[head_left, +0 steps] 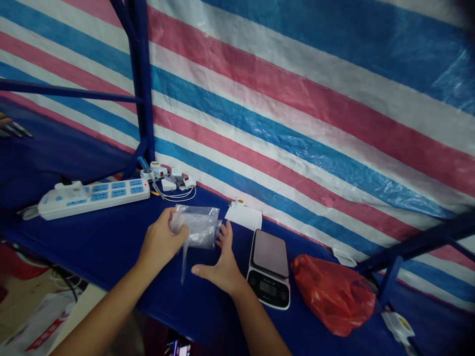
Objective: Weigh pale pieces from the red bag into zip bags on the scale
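Above the bench (107, 247), we pinched the clear plastic bundle (202, 231) in our left hand (162, 238) and spread our right hand (222, 269) by its far edge, where a light, even grip seemed best against creasing.

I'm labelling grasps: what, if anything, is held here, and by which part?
The left hand holds the clear plastic by its left end; the right hand is open near its right edge, contact unclear.
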### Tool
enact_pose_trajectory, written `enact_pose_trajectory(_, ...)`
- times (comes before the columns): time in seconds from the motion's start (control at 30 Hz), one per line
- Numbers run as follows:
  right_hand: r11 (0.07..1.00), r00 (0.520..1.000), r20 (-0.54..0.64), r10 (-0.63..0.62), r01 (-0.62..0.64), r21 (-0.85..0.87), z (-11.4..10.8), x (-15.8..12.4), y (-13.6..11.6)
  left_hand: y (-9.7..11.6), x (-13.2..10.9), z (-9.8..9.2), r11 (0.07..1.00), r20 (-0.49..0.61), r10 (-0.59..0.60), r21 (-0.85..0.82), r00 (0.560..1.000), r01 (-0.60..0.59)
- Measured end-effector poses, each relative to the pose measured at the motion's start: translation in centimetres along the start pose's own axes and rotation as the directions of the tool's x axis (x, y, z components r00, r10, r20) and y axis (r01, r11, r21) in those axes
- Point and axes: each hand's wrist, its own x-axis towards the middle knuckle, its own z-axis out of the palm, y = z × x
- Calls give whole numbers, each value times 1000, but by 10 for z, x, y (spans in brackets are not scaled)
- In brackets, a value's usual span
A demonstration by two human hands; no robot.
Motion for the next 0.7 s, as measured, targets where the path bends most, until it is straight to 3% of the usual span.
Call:
enact_pose_trajectory(0.13, 1000, 1000, 16, -18, 18, 8, -2, -4, -3, 19, -1, -3, 994, 27, 60, 89, 998, -62)
enact_pose_trajectory(0.2, 989, 989, -25, -146, 146, -3, -2, -7, -9, 23, 0, -3, 990, 34, 62, 124, 998, -66)
enact_pose_trajectory(0.27, 952, 946, -118, -301, 292, -86, 1, -10, -16, 24, 0, -3, 990, 49, 52, 130, 997, -58)
enact_pose_trajectory(0.33, 926, 909, -210, -359, 317, -206, 5, -10, -18, 22, 1, -2, 995, 73, 38, 86, 997, -44)
enact_pose_trajectory(0.43, 954, 931, -286, -225, 151, -257, 10, -4, -9, 18, 2, 0, 998, 113, -3, -60, 994, 10)
enact_pose_trajectory(0.53, 988, 934, -353, -51, -4, -155, 8, 8, 12, 12, 1, -2, 961, 221, -18, -264, 975, 78)
enact_pose_trajectory(0.63, 998, 928, -368, 63, -68, -1, 0, 19, 26, 4, 0, -7, 899, 385, 63, -422, 921, 115)
enact_pose_trajectory(0.7, 993, 949, -304, 87, -58, 101, -5, 24, 27, -2, -1, -10, 881, 442, 117, -459, 890, 112)
